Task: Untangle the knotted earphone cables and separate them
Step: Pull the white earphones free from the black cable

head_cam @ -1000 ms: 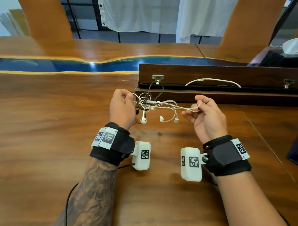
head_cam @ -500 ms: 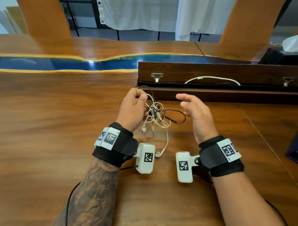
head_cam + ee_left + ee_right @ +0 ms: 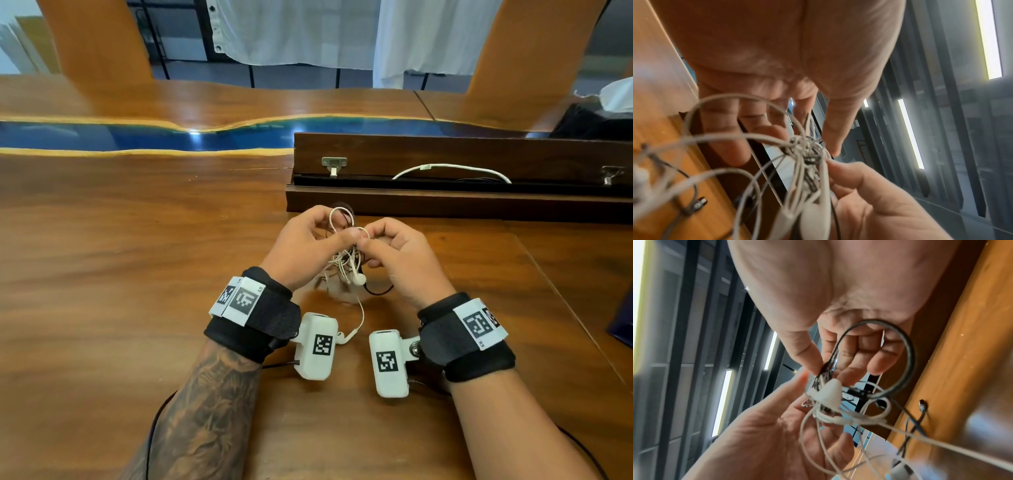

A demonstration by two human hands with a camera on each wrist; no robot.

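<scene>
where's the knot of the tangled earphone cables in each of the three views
Head: the knot hangs centre frame, between the left hand and right hand.
Left wrist: lower centre, right-hand fingertips beside it.
Right wrist: centre, just below the thumb tip.
Shared landmark: the white earbud dangling at the knot.

Two bare hands meet above the glossy brown wooden table (image 3: pixel 102 274): one left hand (image 3: pixel 301 250) and one right hand (image 3: pixel 407 260). Between them hangs one knotted bundle of thin earphone cables (image 3: pixel 346 260), in two colours, white and black. Two white plastic earbuds (image 3: pixel 359 279) show, one in the bundle and one dangling lower toward the table's near edge. Two black fabric wristbands (image 3: pixel 260 318) are worn, each carrying one white boxy camera unit (image 3: pixel 317 346). At the table's far side sits one long dark wooden box (image 3: pixel 462 205), with one white cord (image 3: pixel 452 168) arching from it.
</scene>
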